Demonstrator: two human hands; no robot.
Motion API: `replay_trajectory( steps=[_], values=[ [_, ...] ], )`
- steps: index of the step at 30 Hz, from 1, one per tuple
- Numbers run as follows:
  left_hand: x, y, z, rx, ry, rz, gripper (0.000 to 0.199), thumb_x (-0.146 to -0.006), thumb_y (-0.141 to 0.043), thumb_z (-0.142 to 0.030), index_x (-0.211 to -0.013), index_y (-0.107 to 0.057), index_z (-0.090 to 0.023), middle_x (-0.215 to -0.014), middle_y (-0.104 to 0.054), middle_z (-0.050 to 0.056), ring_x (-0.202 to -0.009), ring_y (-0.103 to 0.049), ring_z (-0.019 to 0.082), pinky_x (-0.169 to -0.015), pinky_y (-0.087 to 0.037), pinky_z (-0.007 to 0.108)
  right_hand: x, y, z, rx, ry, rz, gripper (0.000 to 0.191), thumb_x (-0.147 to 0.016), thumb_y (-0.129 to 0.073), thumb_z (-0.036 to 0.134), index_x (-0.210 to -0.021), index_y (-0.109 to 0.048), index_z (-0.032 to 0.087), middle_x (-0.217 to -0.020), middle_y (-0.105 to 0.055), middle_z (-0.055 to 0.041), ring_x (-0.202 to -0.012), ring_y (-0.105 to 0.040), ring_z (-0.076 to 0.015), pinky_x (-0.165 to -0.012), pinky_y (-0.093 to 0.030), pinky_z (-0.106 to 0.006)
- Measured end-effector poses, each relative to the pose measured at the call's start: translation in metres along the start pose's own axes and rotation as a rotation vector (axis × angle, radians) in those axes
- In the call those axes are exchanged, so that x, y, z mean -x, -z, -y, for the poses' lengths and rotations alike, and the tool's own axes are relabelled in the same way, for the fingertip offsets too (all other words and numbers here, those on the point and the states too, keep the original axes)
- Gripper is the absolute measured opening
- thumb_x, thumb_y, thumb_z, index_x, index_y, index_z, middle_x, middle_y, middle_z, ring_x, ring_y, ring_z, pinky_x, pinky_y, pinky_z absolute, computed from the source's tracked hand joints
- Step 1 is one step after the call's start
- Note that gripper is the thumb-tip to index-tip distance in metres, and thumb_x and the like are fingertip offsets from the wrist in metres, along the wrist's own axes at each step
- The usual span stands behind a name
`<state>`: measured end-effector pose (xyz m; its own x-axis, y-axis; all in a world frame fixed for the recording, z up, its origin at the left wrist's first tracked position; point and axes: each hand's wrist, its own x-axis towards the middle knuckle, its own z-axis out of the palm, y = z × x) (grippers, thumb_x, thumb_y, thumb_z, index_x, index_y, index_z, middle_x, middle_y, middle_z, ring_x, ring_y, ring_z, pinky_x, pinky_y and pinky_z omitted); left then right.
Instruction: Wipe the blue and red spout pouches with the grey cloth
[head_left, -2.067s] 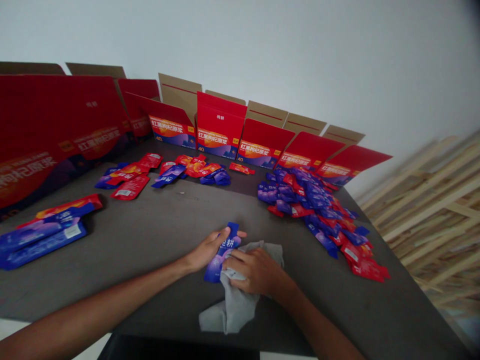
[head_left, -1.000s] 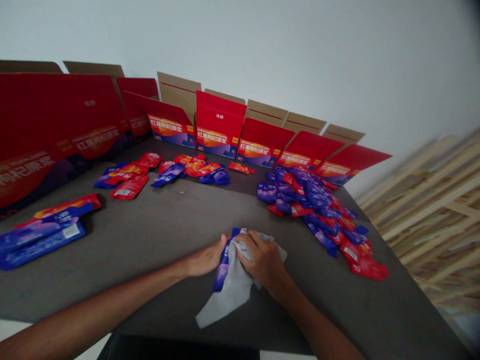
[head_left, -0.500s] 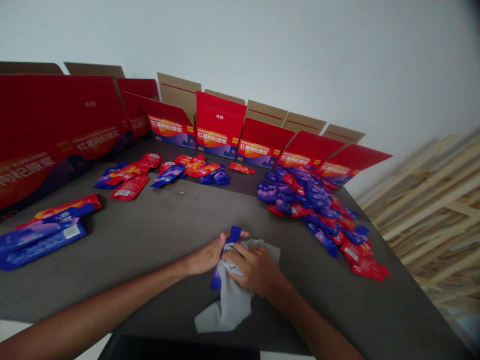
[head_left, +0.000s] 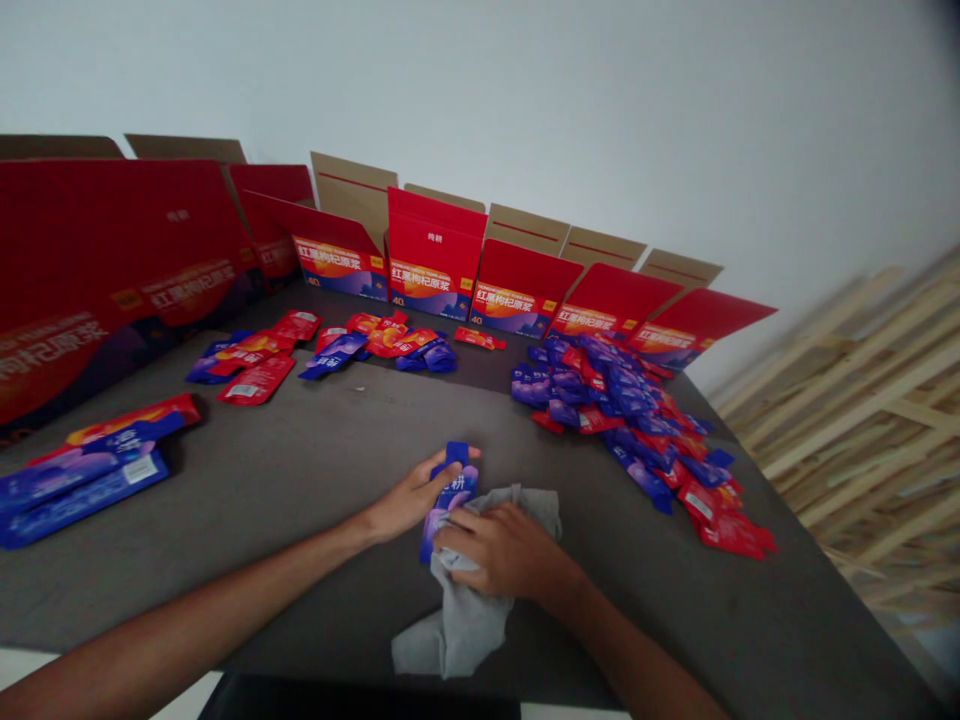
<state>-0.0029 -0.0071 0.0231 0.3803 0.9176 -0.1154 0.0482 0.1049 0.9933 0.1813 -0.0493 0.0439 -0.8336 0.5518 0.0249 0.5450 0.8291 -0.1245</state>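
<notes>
Looks like a wipe-down to me. The left hand (head_left: 416, 495) has the blue pouch (head_left: 448, 503) pinched, thumb on the front, and the right hand (head_left: 499, 550) has a bunched gray cloth (head_left: 469, 630) pressed on its lower half. The pouch is over the near middle of the tabletop (head_left: 300, 450), well apart from the mixed pile (head_left: 622, 385) on the right.

To do it well, I'd support the pouch flat from behind and go end to end with light, even strokes (squeezing hard on a sealed pouch seems like asking for trouble). A tighter fold would probably help too, since that loose tail dangles.

Hard to make out: most of the left fingers are behind the pouch, its lower right is covered by cloth and knuckles, and I can't tell whether it touches the tabletop. The big red box (head_left: 97, 240) is cut off.
</notes>
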Motion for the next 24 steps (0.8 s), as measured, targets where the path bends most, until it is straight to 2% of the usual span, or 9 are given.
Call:
replay_trajectory(
  steps=[4, 7, 9, 12, 14, 16, 19, 21, 24],
  values=[
    [-0.01, 0.01, -0.006, 0.05, 0.04, -0.138, 0.047, -0.083, -0.065, -0.046, -0.123, -0.064, -0.021, -0.103, -0.072, 0.003, -0.081, -0.063, 0.017, -0.072, -0.05, 0.025, -0.002, -0.001, 0.0, -0.029, 0.009, 0.036, 0.033, -0.091, -0.061, 0.044, -0.118, -0.056, 0.026, -0.107, -0.066, -0.0007, -0.079, -0.062, -0.0183, -0.067, -0.041, -0.028],
    [-0.029, 0.019, -0.011, 0.229, 0.11, -0.27, 0.038, -0.079, -0.072, -0.034, -0.114, -0.067, -0.02, -0.09, -0.073, 0.001, -0.067, -0.063, 0.012, -0.062, -0.05, 0.021, -0.004, -0.004, -0.002, -0.024, 0.029, 0.028, 0.033, -0.092, -0.058, 0.046, -0.119, -0.055, 0.027, -0.106, -0.066, 0.0005, -0.077, -0.062, -0.0178, -0.064, -0.04, -0.027],
    [-0.05, 0.025, -0.017, 0.342, 0.181, -0.296, 0.025, -0.079, -0.07, -0.023, -0.103, -0.066, -0.018, -0.075, -0.07, -0.001, -0.054, -0.06, 0.009, -0.054, -0.049, 0.019, -0.005, -0.006, -0.003, -0.011, 0.038, 0.016, 0.034, -0.093, -0.057, 0.046, -0.12, -0.054, 0.027, -0.106, -0.066, 0.0001, -0.077, -0.062, -0.0175, -0.063, -0.04, -0.027],
    [-0.093, 0.03, -0.031, 0.371, 0.245, -0.26, 0.004, -0.081, -0.064, -0.014, -0.085, -0.063, -0.014, -0.061, -0.064, -0.001, -0.042, -0.054, 0.009, -0.045, -0.046, 0.019, -0.006, -0.009, -0.003, 0.006, 0.046, -0.011, 0.034, -0.093, -0.056, 0.047, -0.121, -0.054, 0.027, -0.107, -0.066, -0.0002, -0.076, -0.062, -0.0168, -0.063, -0.039, -0.027],
    [-0.127, 0.028, -0.044, 0.36, 0.276, -0.228, 0.004, -0.084, -0.059, -0.014, -0.082, -0.062, -0.012, -0.061, -0.062, 0.0, -0.043, -0.055, 0.01, -0.045, -0.047, 0.021, -0.006, -0.01, -0.003, 0.012, 0.043, -0.027, 0.036, -0.093, -0.057, 0.048, -0.121, -0.054, 0.027, -0.106, -0.066, 0.0004, -0.075, -0.062, -0.0163, -0.063, -0.039, -0.028],
    [-0.163, 0.017, -0.057, 0.337, 0.287, -0.208, 0.011, -0.09, -0.057, -0.02, -0.092, -0.063, -0.011, -0.075, -0.066, 0.002, -0.055, -0.06, 0.011, -0.053, -0.051, 0.024, -0.006, -0.011, -0.003, 0.016, 0.04, -0.033, 0.037, -0.092, -0.058, 0.049, -0.121, -0.054, 0.027, -0.107, -0.066, 0.0009, -0.074, -0.061, -0.0157, -0.063, -0.039, -0.028],
    [-0.214, -0.016, -0.073, 0.284, 0.245, -0.193, 0.03, -0.093, -0.059, -0.033, -0.116, -0.06, -0.015, -0.111, -0.065, 0.008, -0.09, -0.065, 0.018, -0.076, -0.057, 0.036, -0.007, -0.012, -0.003, 0.026, 0.042, -0.032, 0.038, -0.091, -0.058, 0.051, -0.121, -0.054, 0.027, -0.109, -0.066, 0.001, -0.074, -0.062, -0.0155, -0.063, -0.039, -0.029],
    [-0.242, -0.043, -0.08, 0.248, 0.199, -0.182, 0.035, -0.092, -0.059, -0.034, -0.122, -0.058, -0.016, -0.121, -0.061, 0.01, -0.1, -0.063, 0.022, -0.084, -0.055, 0.042, -0.007, -0.012, -0.003, 0.027, 0.04, -0.031, 0.038, -0.092, -0.056, 0.051, -0.121, -0.053, 0.027, -0.111, -0.066, 0.0013, -0.075, -0.062, -0.0155, -0.063, -0.039, -0.028],
    [-0.272, -0.08, -0.083, 0.202, 0.137, -0.142, 0.037, -0.092, -0.06, -0.034, -0.125, -0.056, -0.016, -0.125, -0.059, 0.01, -0.105, -0.062, 0.023, -0.087, -0.054, 0.045, -0.007, -0.013, -0.004, 0.019, 0.025, -0.042, 0.039, -0.093, -0.054, 0.052, -0.123, -0.051, 0.027, -0.113, -0.066, 0.0017, -0.078, -0.063, -0.0157, -0.063, -0.039, -0.028]
  ],
)
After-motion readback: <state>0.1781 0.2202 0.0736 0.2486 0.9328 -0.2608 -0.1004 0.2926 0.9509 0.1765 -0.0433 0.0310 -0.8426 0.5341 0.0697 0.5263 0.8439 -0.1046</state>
